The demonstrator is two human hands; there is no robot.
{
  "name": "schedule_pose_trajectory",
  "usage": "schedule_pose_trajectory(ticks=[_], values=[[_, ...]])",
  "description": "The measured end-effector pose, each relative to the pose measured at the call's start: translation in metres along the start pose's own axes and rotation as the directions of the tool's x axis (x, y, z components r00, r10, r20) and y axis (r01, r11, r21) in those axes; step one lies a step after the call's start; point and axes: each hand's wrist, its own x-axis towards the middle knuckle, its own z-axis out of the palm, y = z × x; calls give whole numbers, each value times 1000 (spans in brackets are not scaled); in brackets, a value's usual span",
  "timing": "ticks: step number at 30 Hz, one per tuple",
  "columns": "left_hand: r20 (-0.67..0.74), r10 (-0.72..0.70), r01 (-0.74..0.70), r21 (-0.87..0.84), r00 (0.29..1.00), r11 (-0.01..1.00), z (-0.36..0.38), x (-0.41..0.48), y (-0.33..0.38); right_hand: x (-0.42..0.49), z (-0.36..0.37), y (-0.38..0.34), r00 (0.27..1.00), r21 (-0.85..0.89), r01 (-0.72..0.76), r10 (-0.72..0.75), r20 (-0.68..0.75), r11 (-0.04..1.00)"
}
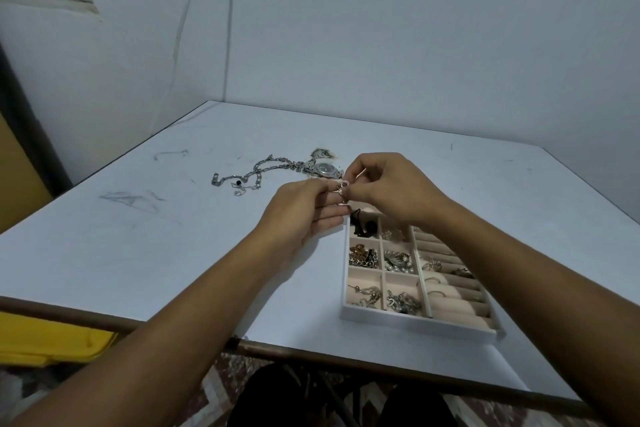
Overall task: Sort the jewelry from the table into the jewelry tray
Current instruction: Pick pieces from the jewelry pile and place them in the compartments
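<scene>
My left hand and my right hand meet above the far left corner of the jewelry tray. Together they pinch a small pale metal piece of jewelry between their fingertips; its exact shape is too small to tell. The white tray has beige compartments holding chains, pearls, a black piece and rings on rolls. On the table behind my hands lie a chunky silver chain and a silver wristwatch.
The white table has pencil scuffs at the left and a brown front edge. A wall corner stands close behind it. A yellow object sits below the table's left front edge. A small dark patterned item lies beyond the watch.
</scene>
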Motion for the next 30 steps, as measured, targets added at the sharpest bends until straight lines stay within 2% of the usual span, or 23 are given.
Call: schedule_pose_trajectory(ticks=[8,17,30], values=[[95,-33,26,74,995,997,3,-16,3,-28,-9,1,1000,55,17,-17,5,998],[242,-111,41,278,964,960,0,-37,6,-70,-10,3,1000,150,-7,8,-6,989],[296,-231,147,280,927,949,-4,-50,8,-93,-5,3,997,128,-27,36,-69,991]])
